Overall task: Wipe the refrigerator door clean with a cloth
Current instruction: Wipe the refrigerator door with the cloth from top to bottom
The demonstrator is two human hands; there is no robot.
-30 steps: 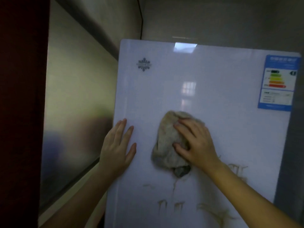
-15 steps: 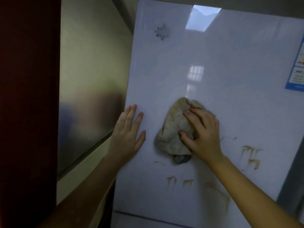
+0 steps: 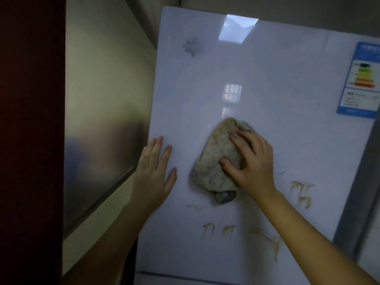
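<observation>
The glossy white refrigerator door [image 3: 277, 83] fills most of the view. A crumpled beige cloth [image 3: 216, 161] is pressed flat against its middle by my right hand [image 3: 253, 163], fingers spread over the cloth's right side. My left hand [image 3: 154, 171] lies flat and open on the door's left edge, a little left of the cloth. Brown drip stains [image 3: 302, 192] mark the door right of my right wrist, and more brown stains [image 3: 228, 231] run below the cloth.
A blue energy label [image 3: 362, 81] sticks to the door's upper right. A snowflake logo [image 3: 192, 47] sits at upper left. A brushed metal panel [image 3: 102, 120] stands left of the fridge, with a dark red surface [image 3: 30, 140] at the far left.
The view shifted, so the door sits higher then lower in frame. My right hand and the cloth stay pressed on the door's middle; the left hand remains flat on the edge.
</observation>
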